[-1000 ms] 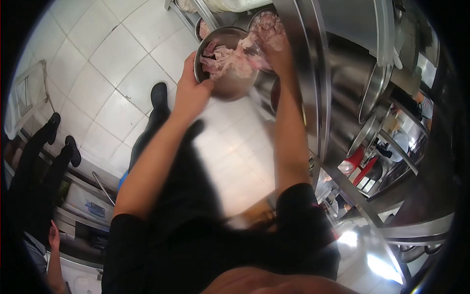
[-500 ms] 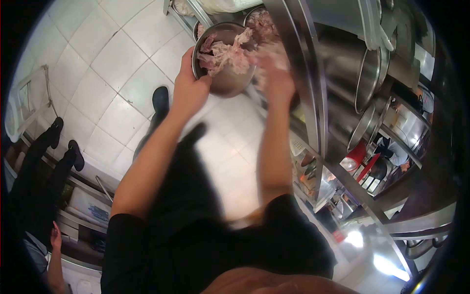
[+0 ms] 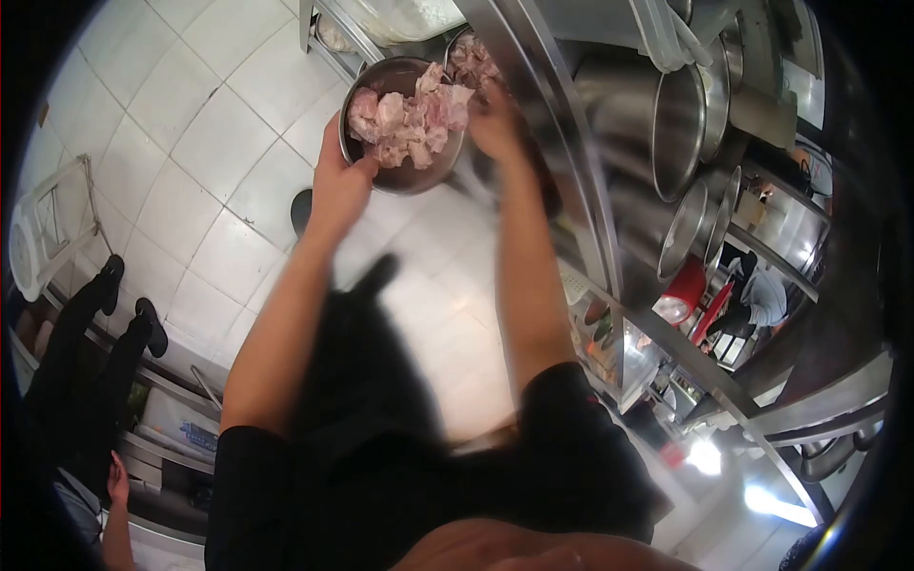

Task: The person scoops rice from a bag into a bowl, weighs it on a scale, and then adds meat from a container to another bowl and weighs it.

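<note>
A round metal bowl (image 3: 419, 181) is tilted in front of me over the floor, with chunks of pale pink raw meat (image 3: 414, 119) heaped inside. My left hand (image 3: 345, 186) grips its left rim, thumb on the near side. At the right side of the bowl is my right hand (image 3: 495, 128), slightly blurred. Its fingers close against the meat at the bowl's edge and are partly hidden. Just beyond it, a second metal container (image 3: 457, 38) holds more raw meat (image 3: 471, 59), partly behind a steel frame.
A steel frame (image 3: 571, 143) runs close along my right arm, with big metal pots (image 3: 681, 133) on their sides behind it. Another person's legs (image 3: 129, 347) and hand (image 3: 117, 481) show at left, near a white stool (image 3: 43, 238). White tiles (image 3: 224, 124) cover the floor.
More meat now lies in the bowl. The bowl and my left hand have shifted left in view. My right hand has moved up and left, beside the bowl's rim.
</note>
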Demonstrator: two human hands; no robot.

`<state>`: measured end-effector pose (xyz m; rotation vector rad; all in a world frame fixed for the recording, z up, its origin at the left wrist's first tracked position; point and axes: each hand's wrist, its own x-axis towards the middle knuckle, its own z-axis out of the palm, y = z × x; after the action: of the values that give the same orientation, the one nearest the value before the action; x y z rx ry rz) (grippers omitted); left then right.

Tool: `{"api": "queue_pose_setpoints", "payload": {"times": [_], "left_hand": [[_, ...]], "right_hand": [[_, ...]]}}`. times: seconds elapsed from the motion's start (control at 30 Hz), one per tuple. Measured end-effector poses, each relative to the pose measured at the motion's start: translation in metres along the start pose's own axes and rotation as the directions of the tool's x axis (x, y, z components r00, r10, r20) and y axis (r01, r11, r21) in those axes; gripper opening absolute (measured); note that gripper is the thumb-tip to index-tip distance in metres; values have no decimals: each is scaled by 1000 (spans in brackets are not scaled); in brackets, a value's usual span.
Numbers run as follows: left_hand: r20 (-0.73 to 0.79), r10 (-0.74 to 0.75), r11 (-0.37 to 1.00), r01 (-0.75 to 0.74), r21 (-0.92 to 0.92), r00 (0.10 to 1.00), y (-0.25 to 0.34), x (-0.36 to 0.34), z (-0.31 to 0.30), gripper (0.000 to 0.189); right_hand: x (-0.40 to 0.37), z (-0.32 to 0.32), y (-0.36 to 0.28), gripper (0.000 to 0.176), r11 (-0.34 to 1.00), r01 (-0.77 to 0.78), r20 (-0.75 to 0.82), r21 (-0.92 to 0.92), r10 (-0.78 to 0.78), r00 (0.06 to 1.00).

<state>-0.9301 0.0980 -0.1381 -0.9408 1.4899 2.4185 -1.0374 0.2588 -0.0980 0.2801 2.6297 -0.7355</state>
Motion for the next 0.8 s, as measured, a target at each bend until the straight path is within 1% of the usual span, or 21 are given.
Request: {"api": "queue_pose_setpoints", "payload": {"times": [0.07, 0.1, 0.17, 0.2, 0.23, 0.27, 0.3, 0.33, 0.37, 0.43, 0.5, 0.53, 0.57, 0.6, 0.63, 0.67, 0.7, 0.73, 0.77, 0.8], "left_hand": [[-24, 65, 998, -65, 10, 998, -10, 1, -1, 61], [-18, 56, 998, -56, 13, 998, -12, -1, -2, 61], [-42, 20, 998, -23, -57, 999, -11, 0, 0, 61], [-39, 28, 998, -30, -59, 999, -10, 1, 1, 61], [-33, 9, 996, -12, -86, 999, -9, 0, 1, 61], [-27, -11, 994, 8, -112, 1000, -10, -1, 0, 62], [-30, -7, 994, 4, -113, 1000, -10, -1, -1, 62], [-29, -5, 996, 2, -84, 1000, -12, 0, -2, 62], [-28, -2, 999, 1, -54, 1000, -13, 1, -3, 62], [-31, 5, 998, -7, -64, 1000, -19, 3, -6, 62], [-21, 15, 997, -17, -81, 1000, -22, 3, -3, 62], [-26, -10, 993, 7, -120, 1000, -21, 2, -2, 62], [-29, -36, 987, 31, -155, 999, -20, 0, -2, 62], [-24, -28, 987, 24, -156, 999, -16, -2, -2, 62], [-9, -46, 984, 44, -174, 999, -13, -5, -2, 62], [4, -65, 980, 65, -189, 998, -11, -6, -3, 62], [1, -58, 980, 57, -189, 998, -11, -5, -5, 62], [9, -34, 982, 35, -185, 999, -14, -3, -8, 61], [19, -13, 983, 16, -181, 1000, -17, -3, -10, 61], [21, -10, 983, 14, -182, 1000, -18, -3, -11, 61]], "right_hand": [[10, 8, 7, 52, 1000, -4, 22, 20, 4, 1000], [12, 10, 15, 52, 999, -18, 32, 28, 17, 999], [21, 12, 27, 53, 998, -33, 37, 47, 31, 999], [30, 15, 32, 53, 998, -29, 41, 56, 27, 999], [42, 18, 49, 53, 998, -24, 39, 57, 22, 999], [56, 22, 79, 53, 947, -111, 165, 301, 63, 984], [68, 25, 106, 52, 831, -220, 298, 510, 69, 952], [68, 22, 101, 52, 660, -342, 424, 669, 39, 905], [61, 18, 99, 52, 662, -339, 425, 668, 34, 904], [-1, -11, 46, 47, 799, -128, 189, 588, 18, 982], [-24, -8, 34, 37, 824, -138, 170, 550, 52, 984], [-43, 0, 13, 29, 781, 218, -124, 585, -179, 976], [-56, 3, 1, 28, 804, 272, -46, 529, -293, 955], [-62, 5, -5, 28, 816, 332, 38, 474, -395, 918], [-60, 2, -4, 28, 813, 340, 31, 473, -401, 915], [-57, 0, 3, 30, 798, 318, -6, 512, -367, 930], [-53, -1, 10, 33, 780, 295, -40, 552, -329, 944], [-40, -3, 17, 33, 778, 299, -40, 553, -334, 942], [-22, -5, 24, 38, 882, 116, 49, 458, -155, 987], [-14, -7, 24, 43, 937, -77, 112, 340, 40, 993]]}}
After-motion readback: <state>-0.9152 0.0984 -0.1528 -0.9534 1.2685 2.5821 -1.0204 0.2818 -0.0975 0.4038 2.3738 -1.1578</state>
